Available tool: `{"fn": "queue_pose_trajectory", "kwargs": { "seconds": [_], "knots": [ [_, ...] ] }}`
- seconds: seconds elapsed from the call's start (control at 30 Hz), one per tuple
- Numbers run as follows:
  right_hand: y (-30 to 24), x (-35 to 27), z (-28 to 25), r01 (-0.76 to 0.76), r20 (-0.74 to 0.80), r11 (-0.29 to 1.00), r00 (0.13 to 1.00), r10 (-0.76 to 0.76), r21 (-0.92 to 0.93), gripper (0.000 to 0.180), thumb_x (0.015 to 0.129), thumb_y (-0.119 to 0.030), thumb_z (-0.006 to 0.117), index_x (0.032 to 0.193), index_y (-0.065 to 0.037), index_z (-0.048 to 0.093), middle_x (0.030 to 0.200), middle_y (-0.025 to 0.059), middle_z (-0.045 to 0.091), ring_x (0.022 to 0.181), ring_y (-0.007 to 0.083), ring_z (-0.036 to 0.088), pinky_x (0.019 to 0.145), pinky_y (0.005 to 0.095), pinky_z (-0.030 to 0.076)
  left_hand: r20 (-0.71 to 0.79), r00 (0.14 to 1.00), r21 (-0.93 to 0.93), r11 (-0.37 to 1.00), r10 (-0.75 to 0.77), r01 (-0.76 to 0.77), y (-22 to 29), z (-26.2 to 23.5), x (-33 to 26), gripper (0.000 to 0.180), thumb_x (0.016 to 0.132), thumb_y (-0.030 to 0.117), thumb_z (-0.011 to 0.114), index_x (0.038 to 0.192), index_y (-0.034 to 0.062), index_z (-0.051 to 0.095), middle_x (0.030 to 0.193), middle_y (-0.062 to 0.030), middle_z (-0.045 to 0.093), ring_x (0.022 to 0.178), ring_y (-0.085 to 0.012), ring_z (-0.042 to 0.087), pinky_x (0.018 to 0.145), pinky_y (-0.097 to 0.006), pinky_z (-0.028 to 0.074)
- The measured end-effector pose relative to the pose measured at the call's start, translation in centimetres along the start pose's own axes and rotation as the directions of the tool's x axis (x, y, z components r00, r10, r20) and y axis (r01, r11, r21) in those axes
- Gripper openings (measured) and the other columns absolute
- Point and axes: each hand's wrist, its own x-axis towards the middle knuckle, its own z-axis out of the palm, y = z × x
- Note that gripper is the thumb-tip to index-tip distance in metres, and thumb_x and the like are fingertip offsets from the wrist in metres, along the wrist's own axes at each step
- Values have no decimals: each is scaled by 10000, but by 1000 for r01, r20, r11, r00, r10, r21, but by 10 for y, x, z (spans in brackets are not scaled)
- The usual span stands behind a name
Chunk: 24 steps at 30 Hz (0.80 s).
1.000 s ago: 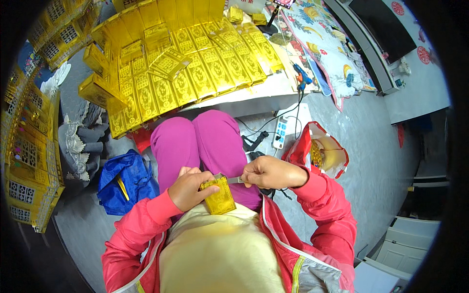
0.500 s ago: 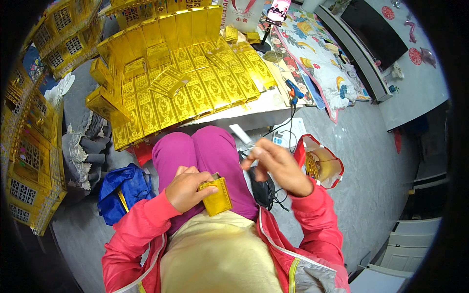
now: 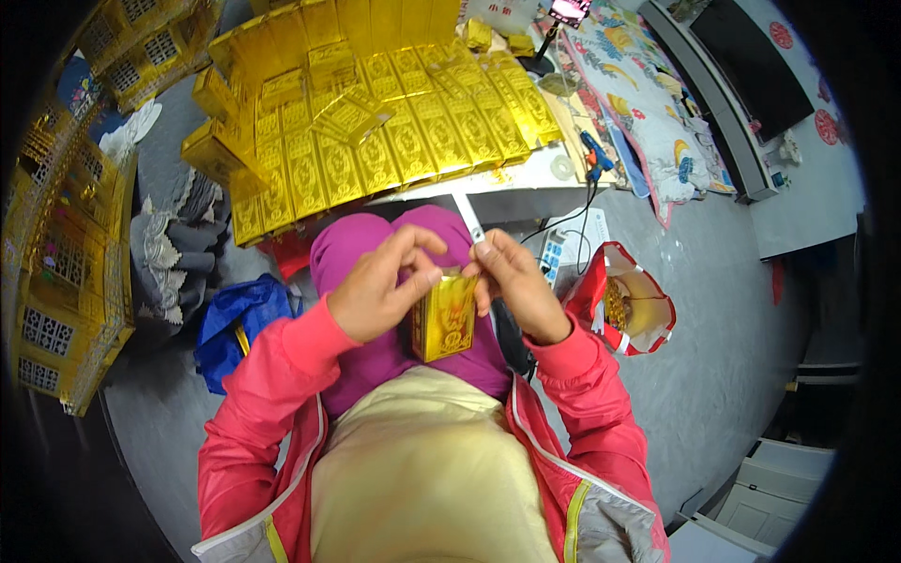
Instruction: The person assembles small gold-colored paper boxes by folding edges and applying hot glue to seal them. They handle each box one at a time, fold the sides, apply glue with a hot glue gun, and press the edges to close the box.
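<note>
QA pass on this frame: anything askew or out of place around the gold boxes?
One gold box lies tilted across the neat rows of flat gold boxes on the table. Otherwise nothing odd: the left hand and right hand both hold a gold box over the lap.

The gold box's top edge is hidden behind both hands' fingertips; the red bag's gold contents are too small to identify.

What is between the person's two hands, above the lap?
In the head view, a small gold foil box stands upright between the left hand and the right hand; the fingers of both touch its top.
</note>
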Motion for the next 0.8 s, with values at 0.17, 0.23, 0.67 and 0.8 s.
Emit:
{"fn": "queue_pose_trajectory", "kwargs": {
  "seconds": [0.17, 0.23, 0.67, 0.8],
  "knots": [
    [1, 12, -4, 2, 25, 987, 1000, -6, 163, 243, 1038, -279, 461, 991, -52, 532, 823, 42, 608, 531, 106, 547, 471, 244, 476, 18, 990, 174, 975, 136, -137, 2, -15, 4, 436, 898, 159, 637, 1297, 46, 503, 1059, -75, 599, 1046, -226, 503, 981, -372, 364],
    [2, 15, -3, 13, 48, 979, 999, -24, 203, 242, 1038, -278, 460, 998, -50, 529, 835, 51, 623, 538, 108, 554, 474, 247, 485, 71, 985, 203, 965, 155, -166, 5, -18, 2, 555, 854, 190, 700, 1346, 56, 482, 1144, -87, 571, 1064, -227, 501, 1000, -372, 361],
    [4, 21, 15, 229, -131, 937, 971, -200, 265, 223, 1047, -262, 433, 1009, -57, 513, 884, 85, 664, 553, 123, 591, 529, 258, 515, -28, 999, -363, 932, -35, 23, -24, 9, -10, 726, 928, 167, 659, 1494, 24, 226, 1400, -116, 439, 1311, -208, 430, 1062, -352, 393],
    [-6, 17, 16, 216, -108, 963, 974, -201, 161, 221, 1044, -260, 440, 1006, -54, 515, 904, 95, 677, 534, 108, 571, 514, 232, 483, 24, 995, -386, 917, -100, 102, -24, 7, -11, 659, 929, 181, 662, 1451, 11, 297, 1341, -141, 510, 1239, -233, 518, 1012, -362, 428]
  ]
}}
